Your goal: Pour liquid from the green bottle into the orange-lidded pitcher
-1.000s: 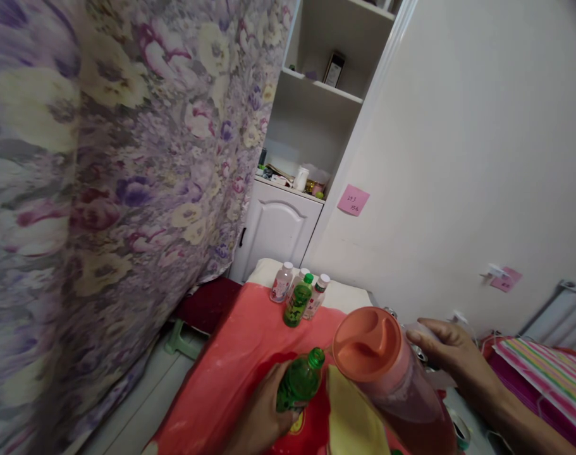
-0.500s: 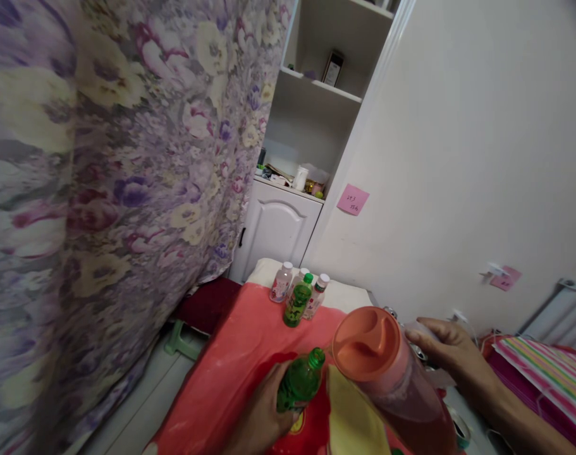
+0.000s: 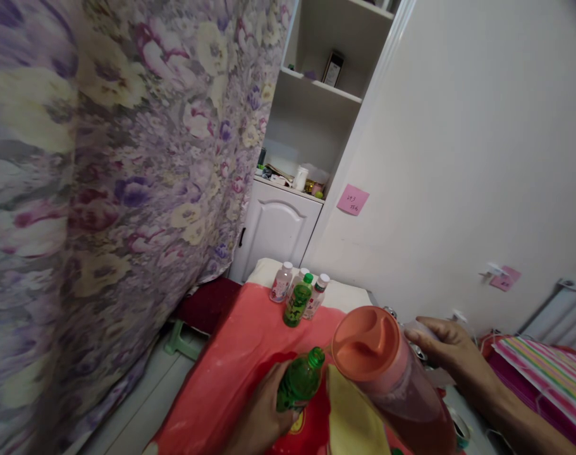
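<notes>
Left hand [image 3: 263, 404] fingers are wrapped around one open green bottle [image 3: 300, 382], whose mouth is pointed toward 1 o'clock. At 3 o'clock from it, one clear jug [image 3: 406, 401] of pinkish liquid is gripped at its handle by the right hand [image 3: 442, 344]; the jug is leaned toward 10 o'clock, its spout brought right beside the bottle mouth. Whether liquid is flowing cannot be told.

Compared with half a second ago, almost no change can be seen: both grips are kept, and bottle and jug are held where they were.

From left to right, one floral curtain [image 3: 140, 177] is hung at 10 o'clock. On the red-covered counter [image 3: 240, 341], four bottles are grouped at 12 o'clock from the held one: three pale bottles [image 3: 281, 284] with white caps, one mostly hidden, and one green-capped bottle [image 3: 297, 306] set in front. One yellow cloth [image 3: 354, 417] is laid at 4 o'clock, below the jug, which is topped by one orange lid [image 3: 366, 344]. Beyond the jug, at least three metal cans [image 3: 459, 428] are partly hidden. Two pink notes [image 3: 353, 200] are stuck to the wall.
</notes>
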A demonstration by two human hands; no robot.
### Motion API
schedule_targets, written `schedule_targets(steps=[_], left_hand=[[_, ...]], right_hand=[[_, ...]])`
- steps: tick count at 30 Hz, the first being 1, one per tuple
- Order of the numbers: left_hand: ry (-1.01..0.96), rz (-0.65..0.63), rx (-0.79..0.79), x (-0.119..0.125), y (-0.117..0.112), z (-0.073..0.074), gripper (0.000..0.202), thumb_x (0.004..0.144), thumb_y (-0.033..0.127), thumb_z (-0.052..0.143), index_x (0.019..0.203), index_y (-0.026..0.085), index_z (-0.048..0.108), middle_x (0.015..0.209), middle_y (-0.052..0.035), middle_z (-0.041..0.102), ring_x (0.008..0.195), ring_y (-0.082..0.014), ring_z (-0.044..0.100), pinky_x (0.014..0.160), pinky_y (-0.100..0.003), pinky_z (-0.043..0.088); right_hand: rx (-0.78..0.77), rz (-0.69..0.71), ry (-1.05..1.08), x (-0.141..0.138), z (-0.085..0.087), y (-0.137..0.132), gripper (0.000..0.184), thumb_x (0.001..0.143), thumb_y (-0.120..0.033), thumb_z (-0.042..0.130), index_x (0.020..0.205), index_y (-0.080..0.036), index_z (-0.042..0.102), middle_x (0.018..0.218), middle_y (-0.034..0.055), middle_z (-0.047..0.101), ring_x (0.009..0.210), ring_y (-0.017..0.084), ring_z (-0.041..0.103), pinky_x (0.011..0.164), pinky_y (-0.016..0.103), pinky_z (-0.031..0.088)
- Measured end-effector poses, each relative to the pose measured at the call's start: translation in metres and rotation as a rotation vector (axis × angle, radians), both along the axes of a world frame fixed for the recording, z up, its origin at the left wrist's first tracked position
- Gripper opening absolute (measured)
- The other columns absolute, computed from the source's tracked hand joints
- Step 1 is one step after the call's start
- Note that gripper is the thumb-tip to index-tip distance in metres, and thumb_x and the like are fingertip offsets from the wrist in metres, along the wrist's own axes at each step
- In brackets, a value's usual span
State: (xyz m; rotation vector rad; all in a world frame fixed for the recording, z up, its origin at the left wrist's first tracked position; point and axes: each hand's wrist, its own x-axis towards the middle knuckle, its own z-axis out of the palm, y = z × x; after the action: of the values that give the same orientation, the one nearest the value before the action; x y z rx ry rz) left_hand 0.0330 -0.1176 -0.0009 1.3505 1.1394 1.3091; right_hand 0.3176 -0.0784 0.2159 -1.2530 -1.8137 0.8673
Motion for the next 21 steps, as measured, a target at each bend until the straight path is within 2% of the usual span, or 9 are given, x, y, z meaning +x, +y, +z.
schedule_targets(steps=[6,14,21], left_hand=[[0.020,-0.002,-0.009,-0.0016,0.0007,0.0024,0.080,0.058,0.015,0.061,0.138,0.013,0.053,0.140,-0.0199,0.062,0.133,-0.0348,0.058,0.118,-0.049,0.041],[0.004,-0.012,0.003,-0.0004,-0.0003,0.0004,0.077,0.059,0.015,0.062,0.136,0.016,0.056,0.138,-0.0176,0.064,0.130,-0.0355,0.061,0.115,-0.048,0.044],[0.017,0.005,-0.033,0.0001,0.0011,-0.0030,0.080,0.057,0.010,0.059,0.137,0.016,0.054,0.140,-0.0166,0.063,0.134,-0.0321,0.059,0.117,-0.046,0.042]], right_hand=[[-0.069,0.001,0.070,0.0002,-0.0009,0.0006,0.057,0.070,-0.068,0.080,0.061,-0.020,0.051,0.058,-0.0067,0.035,0.057,0.009,0.028,0.054,0.026,0.021],[-0.075,0.049,0.026,0.0080,-0.0040,0.0086,0.058,0.072,-0.069,0.077,0.061,-0.020,0.049,0.059,-0.0064,0.033,0.058,0.010,0.028,0.055,0.026,0.024],[-0.084,0.027,0.061,0.0060,-0.0029,0.0066,0.057,0.071,-0.068,0.079,0.060,-0.020,0.050,0.057,-0.0067,0.034,0.056,0.010,0.027,0.054,0.026,0.025]])
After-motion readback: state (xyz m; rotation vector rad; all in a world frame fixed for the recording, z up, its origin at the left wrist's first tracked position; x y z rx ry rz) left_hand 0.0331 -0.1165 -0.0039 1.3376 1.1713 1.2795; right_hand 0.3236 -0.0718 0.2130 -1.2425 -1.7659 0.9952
